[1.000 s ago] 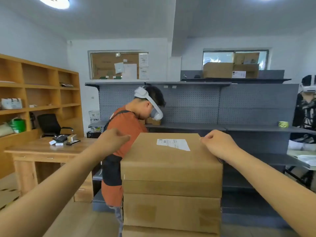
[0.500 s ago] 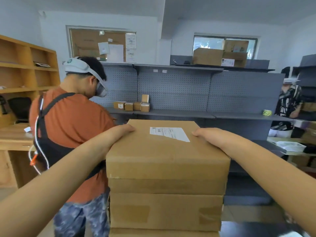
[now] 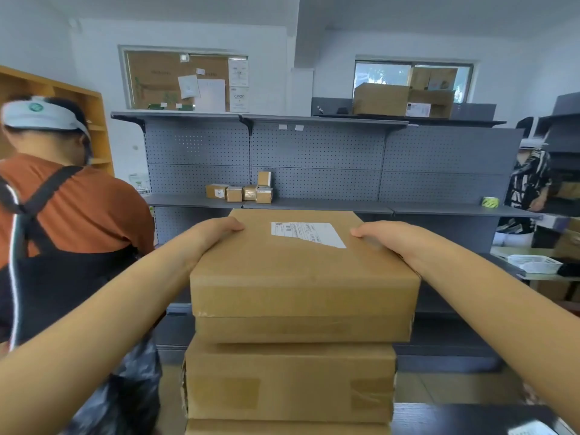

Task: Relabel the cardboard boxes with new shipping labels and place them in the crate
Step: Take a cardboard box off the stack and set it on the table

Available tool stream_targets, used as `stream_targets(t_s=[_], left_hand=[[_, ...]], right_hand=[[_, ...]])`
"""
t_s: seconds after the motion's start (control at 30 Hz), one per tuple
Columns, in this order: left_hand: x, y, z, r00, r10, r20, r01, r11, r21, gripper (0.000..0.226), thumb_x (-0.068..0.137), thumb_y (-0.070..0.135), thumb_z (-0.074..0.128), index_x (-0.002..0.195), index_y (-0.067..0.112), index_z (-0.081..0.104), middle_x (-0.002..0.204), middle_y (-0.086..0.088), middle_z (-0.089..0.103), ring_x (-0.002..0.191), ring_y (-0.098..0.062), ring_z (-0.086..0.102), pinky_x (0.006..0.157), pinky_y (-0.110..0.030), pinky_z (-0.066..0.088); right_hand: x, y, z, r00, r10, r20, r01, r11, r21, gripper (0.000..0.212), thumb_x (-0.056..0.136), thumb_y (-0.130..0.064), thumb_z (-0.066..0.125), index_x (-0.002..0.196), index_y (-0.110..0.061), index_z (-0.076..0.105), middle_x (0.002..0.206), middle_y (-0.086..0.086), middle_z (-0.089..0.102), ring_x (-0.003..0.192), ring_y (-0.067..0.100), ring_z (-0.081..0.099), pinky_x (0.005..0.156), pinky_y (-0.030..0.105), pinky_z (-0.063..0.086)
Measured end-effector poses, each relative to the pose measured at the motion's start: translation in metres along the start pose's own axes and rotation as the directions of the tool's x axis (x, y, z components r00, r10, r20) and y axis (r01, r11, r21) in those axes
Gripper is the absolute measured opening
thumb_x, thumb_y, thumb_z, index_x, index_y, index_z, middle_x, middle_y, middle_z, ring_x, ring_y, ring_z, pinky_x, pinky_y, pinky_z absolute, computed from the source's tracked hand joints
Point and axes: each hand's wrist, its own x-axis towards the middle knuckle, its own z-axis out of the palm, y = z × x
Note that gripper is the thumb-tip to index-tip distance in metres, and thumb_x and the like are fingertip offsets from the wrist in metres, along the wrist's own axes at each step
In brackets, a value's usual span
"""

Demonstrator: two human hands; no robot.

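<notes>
Down low, a dark bench (image 3: pixel 470 416) at the bottom right corner. On top of it or in front of it, hard to tell which, a tall stack of brown cardboard boxes. Lowest one just an edge at the bottom. Above that, a middle box (image 3: pixel 288 381) with old tape marks. On the very top, the top box (image 3: pixel 301 265), sitting a little to the right of the one under it. A white shipping label (image 3: pixel 307 233) stuck on its lid, near the far right corner.

Left hand (image 3: pixel 216 229) on the far left corner of the top box, fingers curled over the far edge, grip holding the box. Right hand (image 3: pixel 379 235) on the far right corner, fingers curled over too, grip holding the box. Both arms stretched out long along the sides.

Close by on the left, a person in an orange shirt (image 3: pixel 78 208) with a white headband, back turned. Farther off, long grey shelves (image 3: pixel 314 204) with a dotted back wall. Five small boxes (image 3: pixel 240 191) on the middle shelf. A green tape roll (image 3: pixel 490 201) to the right. Another person (image 3: pixel 528 186) at the far right. Up high, big boxes (image 3: pixel 381 98) by a window, and a cork board (image 3: pixel 175 80) on the white wall.
</notes>
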Motion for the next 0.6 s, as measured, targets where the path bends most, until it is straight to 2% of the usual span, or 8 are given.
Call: stream_targets(t_s=[0.13, 0.3, 0.4, 0.5, 0.53, 0.6], left_hand=[[-0.001, 0.008, 0.013, 1.000, 0.021, -0.009, -0.021, 0.999, 0.024, 0.030, 0.084, 0.032, 0.066, 0.101, 0.007, 0.062, 0.066, -0.012, 0.071, 0.051, -0.025, 0.066, 0.047, -0.028, 0.050], [-0.012, 0.021, 0.053, 0.999, 0.045, -0.011, -0.045, 0.999, 0.025, 0.021, 0.088, 0.026, 0.062, 0.086, 0.005, 0.061, 0.051, -0.010, 0.066, 0.036, -0.020, 0.061, 0.031, -0.025, 0.045], [-0.021, 0.029, 0.089, 0.997, 0.081, -0.014, -0.080, 0.996, 0.041, 0.021, 0.087, 0.026, 0.062, 0.088, 0.006, 0.061, 0.053, -0.009, 0.067, 0.038, -0.020, 0.063, 0.034, -0.024, 0.046], [-0.029, 0.030, 0.131, 0.990, 0.137, -0.044, -0.132, 0.986, 0.098, 0.030, 0.085, 0.029, 0.065, 0.104, 0.006, 0.062, 0.068, -0.011, 0.070, 0.048, -0.022, 0.064, 0.045, -0.024, 0.050], [-0.032, 0.029, 0.150, 0.990, 0.137, -0.040, -0.132, 0.986, 0.102, 0.030, 0.085, 0.028, 0.064, 0.104, 0.005, 0.061, 0.069, -0.011, 0.070, 0.049, -0.022, 0.064, 0.046, -0.023, 0.050], [-0.041, 0.022, 0.191, 0.995, 0.103, -0.011, -0.102, 0.993, 0.055, 0.021, 0.088, 0.026, 0.061, 0.089, 0.005, 0.061, 0.054, -0.009, 0.067, 0.038, -0.019, 0.062, 0.035, -0.022, 0.047]], right_hand=[[0.001, 0.001, -0.016, 1.000, -0.006, 0.008, 0.006, 1.000, 0.007, 0.015, 0.088, -0.028, 0.066, 0.094, -0.014, 0.064, 0.083, 0.007, 0.070, 0.067, 0.021, 0.064, 0.056, 0.028, 0.048], [0.005, 0.011, -0.051, 1.000, -0.021, 0.004, 0.021, 1.000, 0.017, 0.016, 0.089, -0.029, 0.065, 0.091, -0.013, 0.065, 0.078, 0.005, 0.070, 0.062, 0.018, 0.064, 0.054, 0.026, 0.046], [0.009, 0.026, -0.086, 1.000, -0.025, -0.012, 0.025, 0.999, 0.027, 0.019, 0.087, -0.032, 0.066, 0.096, -0.015, 0.064, 0.081, 0.006, 0.070, 0.065, 0.020, 0.065, 0.055, 0.028, 0.046], [0.011, 0.043, -0.127, 0.999, -0.031, -0.007, 0.032, 0.999, 0.026, 0.025, 0.087, -0.033, 0.066, 0.104, -0.015, 0.064, 0.090, 0.009, 0.071, 0.070, 0.023, 0.066, 0.058, 0.030, 0.048], [0.012, 0.050, -0.144, 0.999, -0.034, -0.009, 0.034, 0.999, 0.022, 0.026, 0.087, -0.034, 0.066, 0.106, -0.015, 0.064, 0.092, 0.009, 0.071, 0.071, 0.023, 0.066, 0.059, 0.030, 0.048], [0.011, 0.065, -0.181, 0.999, -0.032, -0.011, 0.033, 0.999, 0.015, 0.024, 0.087, -0.033, 0.066, 0.101, -0.015, 0.064, 0.085, 0.008, 0.071, 0.066, 0.022, 0.065, 0.055, 0.029, 0.047]])
